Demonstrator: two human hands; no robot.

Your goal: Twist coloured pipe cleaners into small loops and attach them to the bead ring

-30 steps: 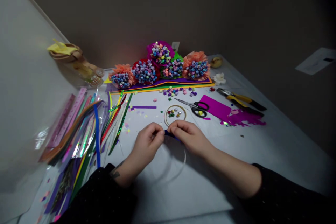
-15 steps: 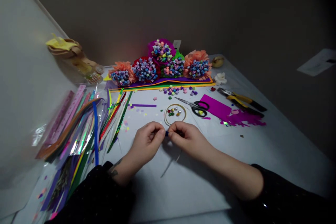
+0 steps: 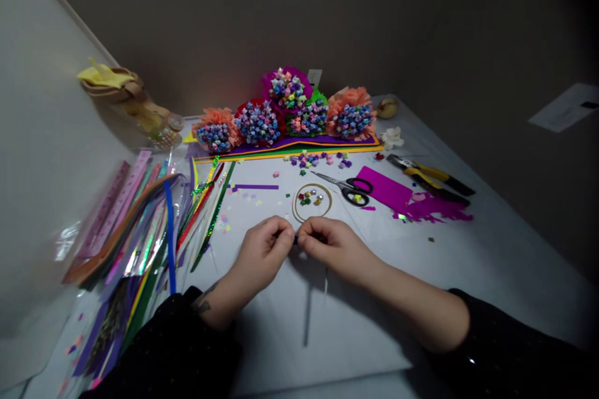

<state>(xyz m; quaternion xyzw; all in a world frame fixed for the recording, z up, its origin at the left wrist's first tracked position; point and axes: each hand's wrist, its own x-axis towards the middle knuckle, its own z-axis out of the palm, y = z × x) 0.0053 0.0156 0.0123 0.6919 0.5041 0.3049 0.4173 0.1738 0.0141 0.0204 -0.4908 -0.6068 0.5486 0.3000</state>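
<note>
My left hand (image 3: 264, 254) and my right hand (image 3: 334, 250) meet at the fingertips, both pinching a small dark blue paper strip (image 3: 296, 240). Most of the strip is hidden by my fingers. A thin, clear strip (image 3: 326, 280) hangs from under my right hand onto the white table. Just beyond my fingers lies a thin gold ring (image 3: 312, 202) holding a few small sequins and paper stars. Black-handled scissors (image 3: 349, 191) lie to its right, with their blades pointing left.
Crepe-paper flowers with paper stars (image 3: 285, 113) stand on coloured sheets at the back. Loose stars lie before them. To the right are magenta paper (image 3: 384, 188) and yellow-handled pliers (image 3: 433, 177). Bundled strips and plastic sleeves (image 3: 140, 230) fill the left side, beside a wall.
The clear loop below my hands has narrowed to a thin strip. Less of the blue strip shows, and my hands have drawn closer together.
</note>
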